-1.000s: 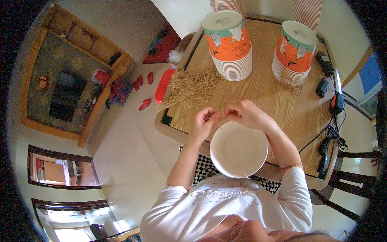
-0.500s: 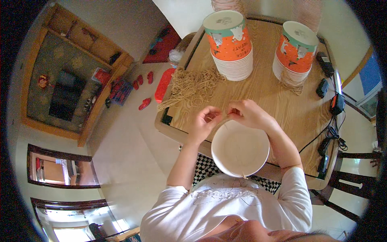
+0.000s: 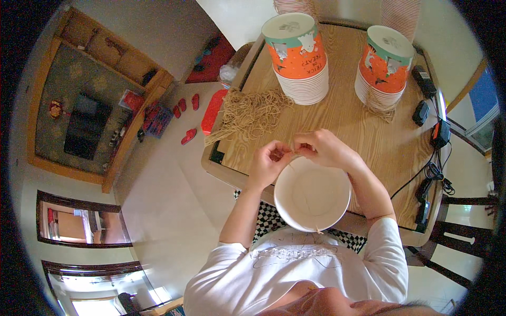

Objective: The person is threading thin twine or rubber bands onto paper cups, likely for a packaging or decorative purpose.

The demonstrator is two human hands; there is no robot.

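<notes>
A white paper bucket point(image 3: 329, 197) leans against the table edge in front of me, its round mouth tipped up toward me. My left hand point(image 3: 271, 163) and my right hand point(image 3: 324, 148) meet at its far rim, fingertips pinched close together. Between them is a thin strand of tan twine point(image 3: 297, 164), which runs down inside the bucket. A small twine knot point(image 3: 319, 231) sticks out at the near rim. The fingers hide most of the strand's end. Ahead and left of my hands lies a loose pile of the same twine point(image 3: 253, 113).
Two upside-down stacks of orange and green printed buckets stand farther back, a left stack point(image 3: 298, 63) and a right stack point(image 3: 383, 68). Twine loops hang on the right one. Black power adapters point(image 3: 440, 135) and cables line the right table edge. A red stool point(image 3: 214, 111) is beyond the left edge.
The fingers have shifted slightly while pinching at the far rim, the two hands still together. The bucket has hardly moved; the view has drifted a little.
</notes>
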